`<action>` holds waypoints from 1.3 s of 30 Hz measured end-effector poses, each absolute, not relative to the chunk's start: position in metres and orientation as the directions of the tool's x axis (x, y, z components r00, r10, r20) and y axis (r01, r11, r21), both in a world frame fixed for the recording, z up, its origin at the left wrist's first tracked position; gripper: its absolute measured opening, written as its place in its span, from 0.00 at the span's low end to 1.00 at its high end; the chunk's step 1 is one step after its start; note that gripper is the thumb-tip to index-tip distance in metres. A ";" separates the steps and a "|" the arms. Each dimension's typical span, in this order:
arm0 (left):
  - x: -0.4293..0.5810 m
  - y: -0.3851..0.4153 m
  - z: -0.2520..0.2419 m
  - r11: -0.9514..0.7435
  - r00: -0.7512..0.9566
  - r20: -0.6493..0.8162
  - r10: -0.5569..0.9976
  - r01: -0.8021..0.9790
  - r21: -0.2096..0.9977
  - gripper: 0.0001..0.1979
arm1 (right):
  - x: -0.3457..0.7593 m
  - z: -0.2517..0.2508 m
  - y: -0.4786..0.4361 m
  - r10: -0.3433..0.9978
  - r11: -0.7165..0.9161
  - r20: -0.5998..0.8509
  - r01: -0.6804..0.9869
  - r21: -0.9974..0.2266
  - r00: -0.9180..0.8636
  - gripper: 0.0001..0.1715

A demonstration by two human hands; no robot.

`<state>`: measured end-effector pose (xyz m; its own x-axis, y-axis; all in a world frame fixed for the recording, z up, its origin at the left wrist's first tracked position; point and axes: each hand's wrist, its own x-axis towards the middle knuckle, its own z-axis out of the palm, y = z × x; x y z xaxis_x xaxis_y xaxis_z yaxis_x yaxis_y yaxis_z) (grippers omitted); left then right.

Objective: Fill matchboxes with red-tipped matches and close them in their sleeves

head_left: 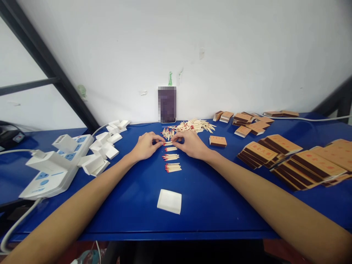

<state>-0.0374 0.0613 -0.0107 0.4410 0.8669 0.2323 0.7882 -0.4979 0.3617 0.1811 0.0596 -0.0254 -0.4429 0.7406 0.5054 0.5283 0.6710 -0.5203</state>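
My left hand and my right hand meet over the blue table, fingers pinched on the two ends of a small bundle of red-tipped matches. Below it lie three more small bundles in a column. A loose heap of matches lies just behind my hands. A white inner matchbox tray sits nearer to me. A single closed matchbox lies right of my right hand.
White trays are piled at the left beside white power strips with plugs and cables. Rows of brown matchbox sleeves cover the right side, more at the back. A dark object leans on the wall.
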 end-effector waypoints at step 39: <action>-0.031 0.037 -0.013 -0.577 0.543 0.205 0.814 0.794 0.190 0.23 | 0.192 -0.033 0.061 0.687 0.710 0.473 0.650 -0.272 -0.552 0.17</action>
<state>-0.0312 0.0372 -0.0135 0.5430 0.8144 0.2046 0.7941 -0.5772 0.1904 0.1920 0.0612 -0.0334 -0.5521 0.6869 0.4727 0.6501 0.7096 -0.2718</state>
